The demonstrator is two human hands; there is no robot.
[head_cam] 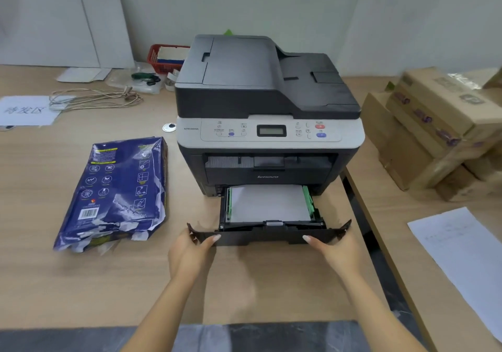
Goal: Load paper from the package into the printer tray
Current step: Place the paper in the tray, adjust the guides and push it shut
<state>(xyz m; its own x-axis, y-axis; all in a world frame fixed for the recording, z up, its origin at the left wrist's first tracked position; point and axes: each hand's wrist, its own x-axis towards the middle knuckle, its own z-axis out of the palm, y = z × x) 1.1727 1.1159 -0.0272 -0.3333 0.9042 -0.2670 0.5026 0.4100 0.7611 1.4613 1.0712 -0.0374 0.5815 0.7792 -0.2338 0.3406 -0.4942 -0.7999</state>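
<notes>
Tray (269, 233): sitting lower centre, half out, paper (269, 203) showing inside.
Left hand (190, 248): gripping tray front, steadying it.
Right hand (335, 248): gripping opposite corner, keeping it level.
Package (116, 191): lying left, torn open.

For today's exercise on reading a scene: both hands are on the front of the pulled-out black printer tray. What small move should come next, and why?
Probably slide the black plastic printer tray straight back into the grey and black printer. White paper already lies flat between the green guides, the torn blue paper package sits aside on the wooden table, and the left hand and right hand grip the tray's front corners.
</notes>
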